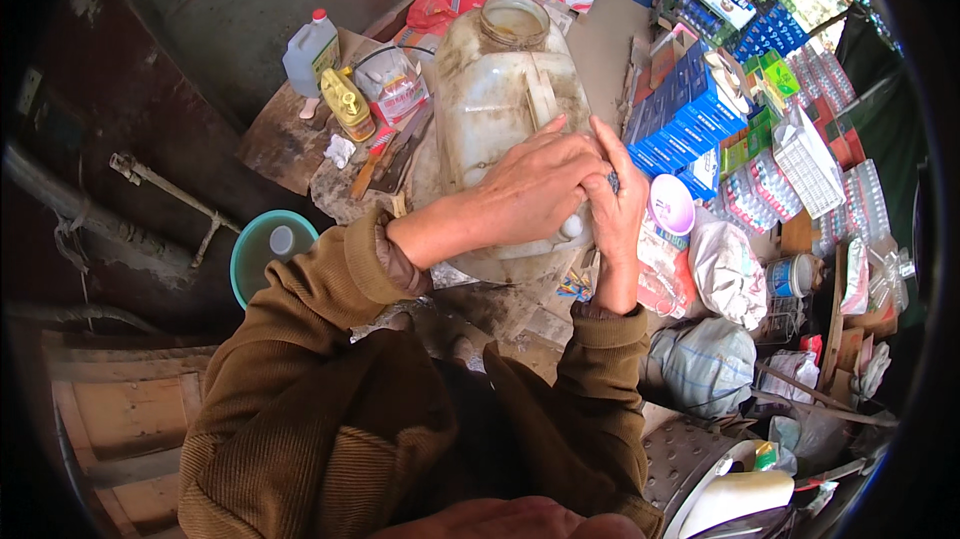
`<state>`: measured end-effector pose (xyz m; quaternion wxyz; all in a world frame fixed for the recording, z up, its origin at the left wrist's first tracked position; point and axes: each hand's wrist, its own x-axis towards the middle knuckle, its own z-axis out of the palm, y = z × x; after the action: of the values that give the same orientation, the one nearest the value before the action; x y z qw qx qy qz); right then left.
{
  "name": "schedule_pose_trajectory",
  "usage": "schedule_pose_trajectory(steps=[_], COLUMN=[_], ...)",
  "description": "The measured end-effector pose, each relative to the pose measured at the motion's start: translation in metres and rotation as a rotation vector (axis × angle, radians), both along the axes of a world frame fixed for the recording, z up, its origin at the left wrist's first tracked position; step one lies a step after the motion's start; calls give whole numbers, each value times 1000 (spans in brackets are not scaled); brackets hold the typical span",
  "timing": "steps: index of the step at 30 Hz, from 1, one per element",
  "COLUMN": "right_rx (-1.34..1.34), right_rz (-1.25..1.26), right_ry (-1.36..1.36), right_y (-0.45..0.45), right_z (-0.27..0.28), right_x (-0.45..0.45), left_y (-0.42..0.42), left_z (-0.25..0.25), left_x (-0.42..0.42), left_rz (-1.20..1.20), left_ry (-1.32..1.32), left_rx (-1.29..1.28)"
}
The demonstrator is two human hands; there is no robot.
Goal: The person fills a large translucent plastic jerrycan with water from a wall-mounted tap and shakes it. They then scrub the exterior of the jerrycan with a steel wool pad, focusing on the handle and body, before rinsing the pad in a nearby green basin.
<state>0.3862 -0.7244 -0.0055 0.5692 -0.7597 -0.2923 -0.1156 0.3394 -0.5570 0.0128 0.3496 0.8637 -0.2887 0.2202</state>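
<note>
My left hand (517,175) and my right hand (619,201) meet above a large, grimy, whitish plastic jug (502,115). The jug has a wide round mouth without a lid and a moulded handle (541,92). My left fingers lie against my right thumb and fingers. A small dark, speckled thing (613,180) shows in my right hand, mostly hidden by the fingers. What the left fingertips hold, if anything, is hidden. Below my hands, a small rounded white thing (571,227) shows against the jug.
Left of the jug, a wooden board (285,137) bears a clear jug (311,55), a yellow oil bottle (347,103) and knives (386,160). A turquoise bucket (236,261) holds liquid. Blue cartons (675,126), a pink bowl (671,205) and sacks (724,269) crowd the right.
</note>
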Motion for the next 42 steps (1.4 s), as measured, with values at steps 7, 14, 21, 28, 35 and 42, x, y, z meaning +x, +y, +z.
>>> schedule_pose_trajectory(steps=[7, 14, 21, 28, 35, 42], right_rx=[-10, -129, -43, 128, -15, 33], right_rz=[-13, -140, -264, -236, -273, -319], right_ry=[-183, -160, -104, -114, -210, -200], right_y=[6, 17, 12, 23, 20, 17], right_z=[-4, -1, -17, -11, -14, -22], right_x=[3, -5, 2, -1, 5, 5], left_y=[22, 91, 37, 87, 89, 76], left_z=[-6, 0, -12, 10, 25, 6], left_x=[32, 110, 43, 92, 106, 100], left_rz=[59, 288, 6, 230, 72, 167], left_ry=[-135, -229, -197, -275, -61, -206], left_rx=[-26, 46, -119, 86, 163, 90])
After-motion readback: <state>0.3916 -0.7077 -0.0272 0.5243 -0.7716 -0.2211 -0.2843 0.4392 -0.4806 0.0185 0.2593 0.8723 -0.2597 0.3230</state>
